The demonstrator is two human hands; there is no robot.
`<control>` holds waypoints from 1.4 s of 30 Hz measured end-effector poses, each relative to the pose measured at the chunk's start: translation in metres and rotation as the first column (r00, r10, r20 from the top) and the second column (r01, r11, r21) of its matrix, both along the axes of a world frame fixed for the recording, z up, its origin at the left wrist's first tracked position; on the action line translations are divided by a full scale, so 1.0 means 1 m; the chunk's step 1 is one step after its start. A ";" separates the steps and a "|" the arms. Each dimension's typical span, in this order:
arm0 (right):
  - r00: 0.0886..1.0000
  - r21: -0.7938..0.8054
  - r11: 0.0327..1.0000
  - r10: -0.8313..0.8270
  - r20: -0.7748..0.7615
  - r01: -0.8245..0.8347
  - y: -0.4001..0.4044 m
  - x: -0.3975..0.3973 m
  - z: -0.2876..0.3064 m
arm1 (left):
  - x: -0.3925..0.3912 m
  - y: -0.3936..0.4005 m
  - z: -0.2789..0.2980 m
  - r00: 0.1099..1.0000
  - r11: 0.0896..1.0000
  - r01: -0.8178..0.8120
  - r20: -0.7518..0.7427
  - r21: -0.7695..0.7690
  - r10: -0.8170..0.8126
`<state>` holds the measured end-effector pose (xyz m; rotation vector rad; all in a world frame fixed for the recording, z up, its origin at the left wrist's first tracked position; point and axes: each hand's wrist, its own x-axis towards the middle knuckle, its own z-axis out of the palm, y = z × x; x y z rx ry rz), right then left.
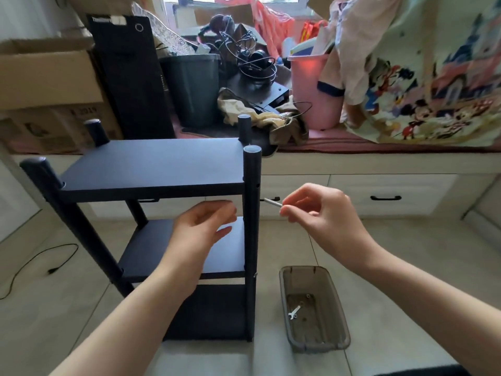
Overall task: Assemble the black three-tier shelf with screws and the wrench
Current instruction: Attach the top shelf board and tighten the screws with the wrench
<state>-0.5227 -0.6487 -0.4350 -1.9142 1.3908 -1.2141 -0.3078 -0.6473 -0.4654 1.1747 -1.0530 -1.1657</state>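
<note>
A black three-tier shelf point(151, 169) stands upright on the tiled floor. The right hand point(322, 213) pinches a silver screw point(272, 203) between thumb and fingertips, its tip just beside the shelf's front right post point(251, 213). The left hand point(200, 229) hovers before the middle tier — fingers relaxed, holding nothing. A small wrench point(294, 312) lies in a grey tray point(336, 302) by the shelf's right foot.

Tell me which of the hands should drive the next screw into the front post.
Right. The right hand already pinches a screw, tip aimed at the front post. The left hand is open and holds nothing beside the post.
</note>
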 end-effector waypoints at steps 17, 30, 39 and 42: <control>0.997 -0.154 0.988 0.032 0.068 -0.022 0.006 0.011 0.015 | -0.018 -0.025 0.001 0.962 0.979 0.127 -0.221 -0.157 -0.160; 0.996 -0.139 0.989 0.067 0.060 -0.058 0.000 0.009 0.008 | -0.020 -0.026 -0.002 0.969 0.987 0.095 -0.214 -0.129 -0.121; 0.995 -0.154 0.987 0.059 0.083 -0.046 0.000 0.014 0.011 | -0.021 -0.025 -0.001 0.964 0.984 0.106 -0.228 -0.141 -0.137; 0.995 -0.145 0.988 0.062 0.084 -0.050 -0.001 0.018 0.012 | -0.020 -0.025 -0.001 0.965 0.983 0.112 -0.219 -0.148 -0.143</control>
